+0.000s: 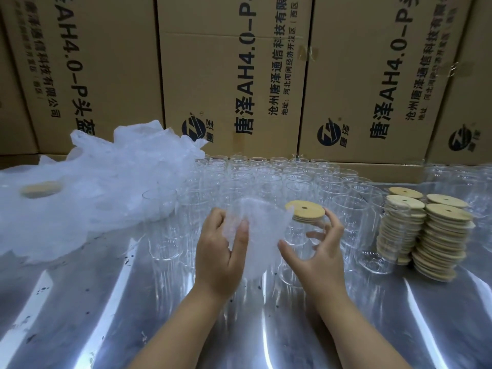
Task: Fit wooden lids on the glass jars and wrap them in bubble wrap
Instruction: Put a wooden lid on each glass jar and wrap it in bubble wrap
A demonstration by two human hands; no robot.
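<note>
Tall brown cardboard boxes stood side by side behind the table, printed with black Chinese lettering and round logos. The table's shiny metal top caught long white streaks of light and bore dark specks.

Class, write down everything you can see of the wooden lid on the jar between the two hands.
The wooden lid is a round, flat, pale disc with a small centre hole and a darker band under its rim. It sits on the glass jar held by the right hand. Bubble wrap in the left hand overlaps its left edge.
</note>
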